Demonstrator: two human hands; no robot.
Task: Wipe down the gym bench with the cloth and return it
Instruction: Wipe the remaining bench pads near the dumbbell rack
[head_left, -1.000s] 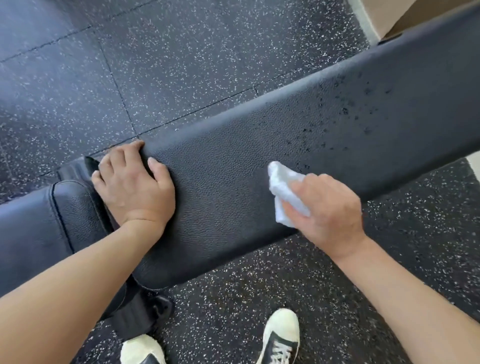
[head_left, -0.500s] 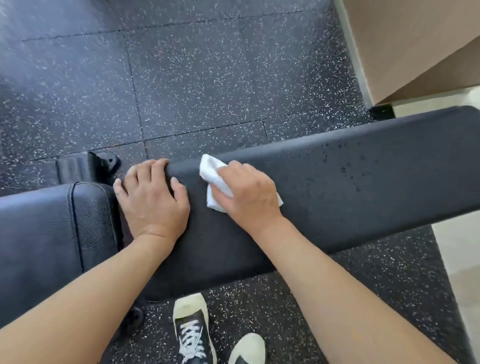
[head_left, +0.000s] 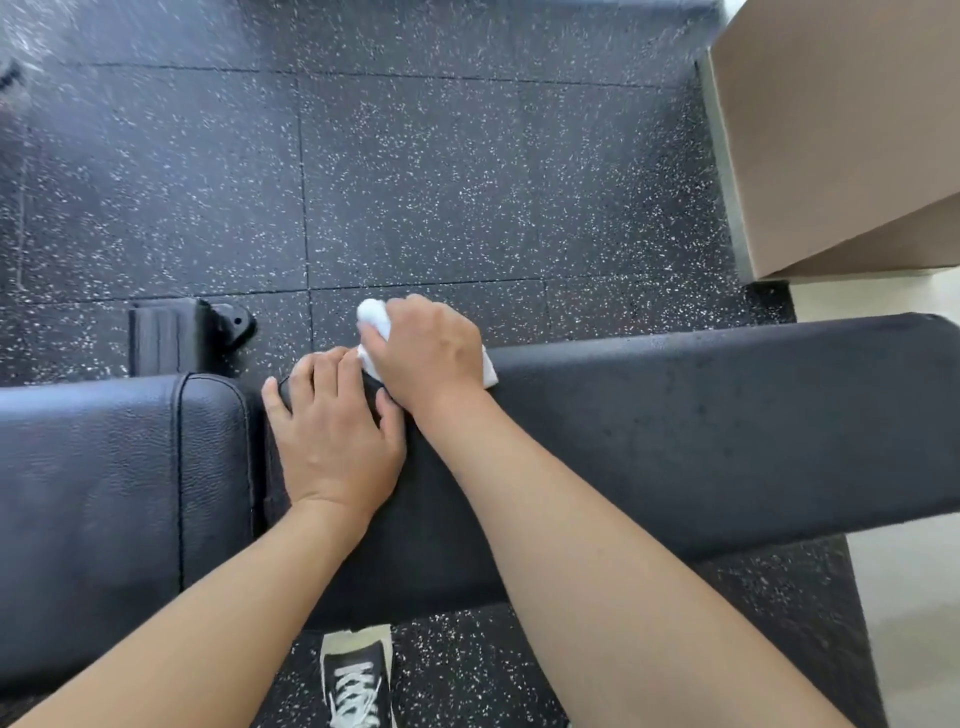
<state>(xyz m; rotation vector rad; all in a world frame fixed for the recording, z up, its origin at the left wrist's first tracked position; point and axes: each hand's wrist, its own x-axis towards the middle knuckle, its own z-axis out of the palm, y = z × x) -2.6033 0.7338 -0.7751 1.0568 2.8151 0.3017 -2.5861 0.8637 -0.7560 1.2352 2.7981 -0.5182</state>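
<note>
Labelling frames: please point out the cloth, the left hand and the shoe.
cloth (head_left: 375, 313), head view, bunched top end.
left hand (head_left: 335, 447), head view, back of hand.
shoe (head_left: 357, 675), head view, laces.

Bright, even daylight fills the scene, shadows soft; motion blur smears the speckled floor (head_left: 467, 171) at the top left corner, and wide-angle distortion bends the edges.

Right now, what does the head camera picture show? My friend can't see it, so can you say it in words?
A person's right hand presses a white cloth on the far edge of a black gym bench pad, while the left hand rests flat beside it. Below is speckled rubber flooring, one laced sneaker and a tan box.
</note>
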